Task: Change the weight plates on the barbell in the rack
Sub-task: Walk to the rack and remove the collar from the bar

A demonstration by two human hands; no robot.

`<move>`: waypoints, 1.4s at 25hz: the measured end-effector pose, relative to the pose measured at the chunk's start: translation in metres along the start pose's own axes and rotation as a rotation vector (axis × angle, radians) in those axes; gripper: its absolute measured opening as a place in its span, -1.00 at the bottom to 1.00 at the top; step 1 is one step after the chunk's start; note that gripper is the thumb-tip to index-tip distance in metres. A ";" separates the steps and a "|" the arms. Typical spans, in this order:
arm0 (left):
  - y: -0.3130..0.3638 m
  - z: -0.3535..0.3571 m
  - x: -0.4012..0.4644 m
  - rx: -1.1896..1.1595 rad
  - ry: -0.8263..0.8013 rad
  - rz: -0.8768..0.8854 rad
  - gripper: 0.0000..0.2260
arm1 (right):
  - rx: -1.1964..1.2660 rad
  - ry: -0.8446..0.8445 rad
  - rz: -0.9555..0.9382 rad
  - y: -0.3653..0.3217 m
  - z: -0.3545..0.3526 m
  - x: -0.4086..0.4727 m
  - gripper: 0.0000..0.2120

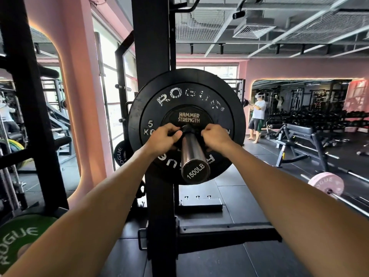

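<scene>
Hands at the sleeve: our left hand (164, 138) and right hand (216, 136) curl their fingers round the black collar clamp (187, 128) on the steel barbell sleeve (193, 154), hard against the small black Hammer Strength plate (188, 116). Behind sit the black 5 kg Rogue plate (187, 96) and a larger black bumper plate (135, 108), beside the black rack upright (151, 47). We judge these rigid and heavy, best gripped by their rims.
</scene>
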State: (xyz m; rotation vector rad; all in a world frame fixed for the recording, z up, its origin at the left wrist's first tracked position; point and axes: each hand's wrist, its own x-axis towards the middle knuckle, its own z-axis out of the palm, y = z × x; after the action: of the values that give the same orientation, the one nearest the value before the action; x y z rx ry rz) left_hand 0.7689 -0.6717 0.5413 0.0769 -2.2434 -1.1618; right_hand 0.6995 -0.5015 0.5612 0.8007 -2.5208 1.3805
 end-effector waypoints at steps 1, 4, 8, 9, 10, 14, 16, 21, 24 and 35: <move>0.007 -0.001 -0.008 -0.008 -0.009 0.001 -0.88 | -0.017 -0.003 -0.007 0.000 -0.004 -0.007 -0.82; 0.029 -0.004 -0.037 -0.021 -0.028 0.021 -0.98 | -0.060 -0.020 -0.025 -0.001 -0.015 -0.037 -0.92; 0.058 -0.011 -0.080 -0.028 -0.069 0.039 -0.81 | -0.046 -0.051 -0.056 -0.004 -0.032 -0.079 -0.86; 0.065 -0.012 -0.090 -0.032 -0.084 0.046 -0.80 | -0.040 -0.060 -0.063 -0.005 -0.035 -0.089 -0.81; 0.073 -0.015 -0.103 -0.039 -0.092 0.048 -0.80 | -0.041 -0.070 -0.072 -0.007 -0.039 -0.102 -0.80; 0.104 -0.023 -0.152 -0.020 -0.102 0.058 -0.82 | 0.044 -0.156 -0.089 -0.014 -0.056 -0.152 -0.83; 0.118 -0.028 -0.174 -0.011 -0.115 0.063 -0.87 | 0.036 -0.184 -0.121 -0.018 -0.064 -0.172 -0.79; 0.149 -0.029 -0.218 -0.003 -0.154 0.085 -0.82 | 0.035 -0.160 -0.166 -0.025 -0.087 -0.215 -0.90; 0.169 -0.016 -0.224 -0.010 -0.153 0.110 -0.82 | 0.036 -0.106 -0.162 -0.020 -0.110 -0.228 -0.88; 0.211 0.109 -0.191 -0.201 -0.285 0.165 -0.83 | -0.029 0.062 0.039 0.047 -0.222 -0.245 -0.86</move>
State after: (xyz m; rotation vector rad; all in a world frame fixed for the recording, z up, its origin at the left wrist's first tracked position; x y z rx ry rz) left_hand 0.9121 -0.4033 0.5615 -0.3697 -2.3061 -1.3686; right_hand 0.8561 -0.2067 0.5587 0.6957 -2.5159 1.3552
